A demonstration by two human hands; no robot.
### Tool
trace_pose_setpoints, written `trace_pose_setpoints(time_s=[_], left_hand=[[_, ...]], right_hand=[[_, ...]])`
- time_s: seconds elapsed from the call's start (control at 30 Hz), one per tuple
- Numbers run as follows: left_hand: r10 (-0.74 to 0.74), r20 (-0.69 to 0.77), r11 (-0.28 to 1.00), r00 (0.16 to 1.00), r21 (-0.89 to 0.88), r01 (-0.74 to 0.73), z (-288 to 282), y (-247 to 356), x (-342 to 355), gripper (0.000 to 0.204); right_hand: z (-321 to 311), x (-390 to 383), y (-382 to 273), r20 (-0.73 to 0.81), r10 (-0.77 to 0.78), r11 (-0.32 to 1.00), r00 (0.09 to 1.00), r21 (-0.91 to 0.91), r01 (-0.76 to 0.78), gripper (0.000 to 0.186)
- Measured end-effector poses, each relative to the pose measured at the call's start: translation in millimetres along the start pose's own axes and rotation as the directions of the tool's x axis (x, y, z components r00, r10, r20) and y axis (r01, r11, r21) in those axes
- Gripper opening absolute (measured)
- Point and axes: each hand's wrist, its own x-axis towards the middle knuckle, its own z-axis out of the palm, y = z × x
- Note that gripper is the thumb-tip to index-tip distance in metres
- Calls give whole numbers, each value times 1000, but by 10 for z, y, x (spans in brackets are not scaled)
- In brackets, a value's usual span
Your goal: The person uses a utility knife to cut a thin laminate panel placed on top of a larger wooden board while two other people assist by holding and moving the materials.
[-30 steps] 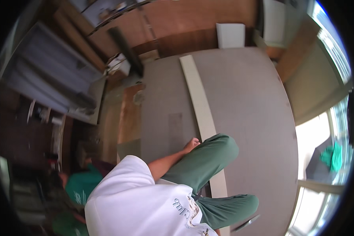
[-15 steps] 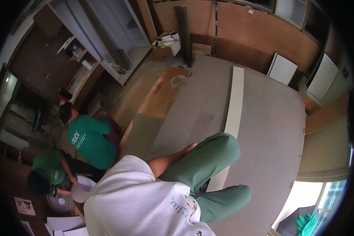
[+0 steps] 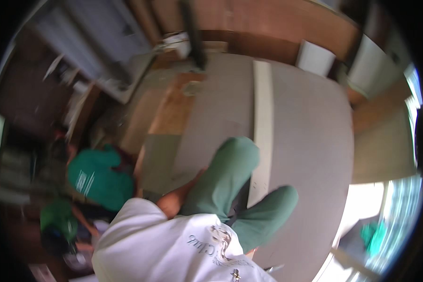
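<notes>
One long pale strip (image 3: 263, 108) ran from near to far across the broad grey-brown board (image 3: 315, 131), and we had our eyes on the knees! The left knee (image 3: 237, 160) stood hard by the strip's left edge in our view; one bump there could have knocked the strip askew. The right knee (image 3: 279, 202) crowded its near stretch from the other side, so a shift of weight could have dragged or bent it. Down at the near edge we spotted a slim silvery thing (image 3: 274, 269), perhaps a tool, though blur left us unsure; a sweeping leg could have sent it skidding and scratched the board.

Over to the left hand: we followed the left forearm (image 3: 174, 202) up to the knee and lost the fingers behind it. Spread, pressed together or pinching something? We could not tell. The strip lay to that hand's right, with the knee between them in our view, and contact was impossible to judge. The right hand was out of our sight, its state equally unknown to us.
</notes>
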Motion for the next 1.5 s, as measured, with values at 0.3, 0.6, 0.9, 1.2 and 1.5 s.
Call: trace_pose_setpoints(time_s=[0.3,0.6,0.9,1.2,1.5], left_hand=[[-118,111,993,987,19,117,-512,355,457,70],[63,304,996,950,-76,-41,974,1668,1442,67],[55,290,998,955,22,-64,2228,2732,1387,64],[326,770,836,549,-506,212,3057,4817,1780,31],[298,807,850,509,-468,244,3833,5385,1510,39]], right_hand=[[-72,-400,-7,19,108,994,994,21,-109,64],[-710,-474,-179,-47,-4,998,999,64,7,49],[-1146,-256,261,-146,97,965,985,-227,-129,97],[-2788,827,321,-305,102,938,947,-288,-194,121],[-3264,996,632,-351,173,899,920,-325,-293,120]])
